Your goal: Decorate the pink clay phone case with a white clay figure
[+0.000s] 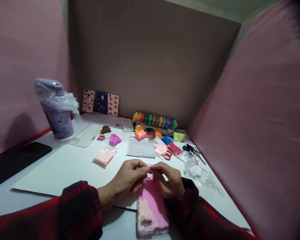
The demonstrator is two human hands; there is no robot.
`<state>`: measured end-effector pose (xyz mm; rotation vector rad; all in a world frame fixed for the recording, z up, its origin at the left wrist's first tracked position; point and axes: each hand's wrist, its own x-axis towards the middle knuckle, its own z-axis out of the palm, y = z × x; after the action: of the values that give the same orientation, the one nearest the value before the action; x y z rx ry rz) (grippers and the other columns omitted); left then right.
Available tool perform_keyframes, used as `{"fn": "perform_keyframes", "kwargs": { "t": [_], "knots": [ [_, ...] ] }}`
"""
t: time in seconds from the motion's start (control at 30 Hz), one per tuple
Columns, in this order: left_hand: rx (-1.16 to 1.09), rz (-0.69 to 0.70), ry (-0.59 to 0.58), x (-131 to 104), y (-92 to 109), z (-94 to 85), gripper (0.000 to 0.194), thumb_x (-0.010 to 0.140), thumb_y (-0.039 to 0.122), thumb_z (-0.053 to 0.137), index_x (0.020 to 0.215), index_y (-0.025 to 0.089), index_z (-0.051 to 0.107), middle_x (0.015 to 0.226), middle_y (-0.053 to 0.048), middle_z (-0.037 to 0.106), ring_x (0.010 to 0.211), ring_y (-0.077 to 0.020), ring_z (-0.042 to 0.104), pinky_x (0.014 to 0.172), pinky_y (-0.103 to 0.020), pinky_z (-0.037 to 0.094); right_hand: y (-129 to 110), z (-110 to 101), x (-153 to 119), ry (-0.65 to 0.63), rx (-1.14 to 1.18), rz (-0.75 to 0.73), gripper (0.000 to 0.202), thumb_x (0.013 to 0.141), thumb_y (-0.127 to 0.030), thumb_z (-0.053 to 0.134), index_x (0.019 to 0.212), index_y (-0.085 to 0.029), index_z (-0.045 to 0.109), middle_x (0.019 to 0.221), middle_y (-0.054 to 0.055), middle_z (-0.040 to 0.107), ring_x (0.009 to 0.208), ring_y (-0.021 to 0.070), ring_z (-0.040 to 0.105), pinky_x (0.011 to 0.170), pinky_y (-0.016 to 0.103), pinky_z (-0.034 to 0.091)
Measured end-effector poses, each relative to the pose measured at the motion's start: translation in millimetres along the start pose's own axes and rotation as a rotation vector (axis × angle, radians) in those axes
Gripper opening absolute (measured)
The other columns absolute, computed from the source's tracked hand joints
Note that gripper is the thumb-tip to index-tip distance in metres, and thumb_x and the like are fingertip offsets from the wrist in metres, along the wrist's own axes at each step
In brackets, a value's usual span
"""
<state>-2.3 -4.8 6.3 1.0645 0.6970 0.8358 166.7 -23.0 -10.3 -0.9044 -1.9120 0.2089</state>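
Note:
A phone case lies at the near edge of the white board, covered in bright pink and pale peach clay, with a dark cutout near its close end. Over its far end, my left hand and my right hand meet with thumbs and fingertips pinched together. Whatever sits between the fingertips is too small to make out. Just below them shows a small whitish bit; whether it is held or rests on the case I cannot tell. My right hand hides part of the case's right side.
Clay packets, including a peach one, surround a lined notepad. Red scissors, keys and a gem sheet lie right. A purple tumbler stands left near a black phone. Decorated cases lean behind.

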Motion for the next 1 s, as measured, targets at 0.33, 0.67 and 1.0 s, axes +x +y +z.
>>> {"fn": "perform_keyframes", "kwargs": {
  "t": [0.33, 0.67, 1.0],
  "knots": [
    [-0.015, 0.004, -0.037, 0.9, -2.2, -1.9, 0.029, 0.080, 0.038, 0.065, 0.070, 0.013, 0.054, 0.048, 0.002, 0.057, 0.028, -0.0016, 0.036, 0.030, -0.014, 0.021, 1.4, 1.5, -1.1, 0.018, 0.020, 0.018, 0.013, 0.087, -0.011, 0.051, 0.091, -0.017, 0.062, 0.071, 0.004, 0.067, 0.057, 0.0131, 0.062, 0.053, 0.023, 0.049],
    [-0.045, 0.006, -0.044, 1.4, -2.5, -3.0, 0.024, 0.079, 0.032, 0.068, 0.075, 0.014, 0.053, 0.048, 0.004, 0.056, 0.029, -0.0012, 0.036, 0.031, -0.013, 0.022, 3.0, 3.0, -3.8, 0.083, 0.019, 0.052, 0.009, 0.086, -0.015, 0.054, 0.089, -0.016, 0.062, 0.067, 0.003, 0.065, 0.051, 0.0124, 0.058, 0.050, 0.025, 0.047],
    [-0.041, 0.029, -0.045, 1.1, -2.4, -1.1, 0.025, 0.086, 0.032, 0.059, 0.071, 0.014, 0.050, 0.047, 0.004, 0.057, 0.028, -0.0005, 0.034, 0.032, -0.012, 0.025, 3.9, 4.2, -4.8, 0.075, 0.049, 0.081, 0.013, 0.088, -0.020, 0.051, 0.093, -0.017, 0.062, 0.071, 0.004, 0.066, 0.051, 0.0122, 0.058, 0.049, 0.024, 0.047]
  ]
}}
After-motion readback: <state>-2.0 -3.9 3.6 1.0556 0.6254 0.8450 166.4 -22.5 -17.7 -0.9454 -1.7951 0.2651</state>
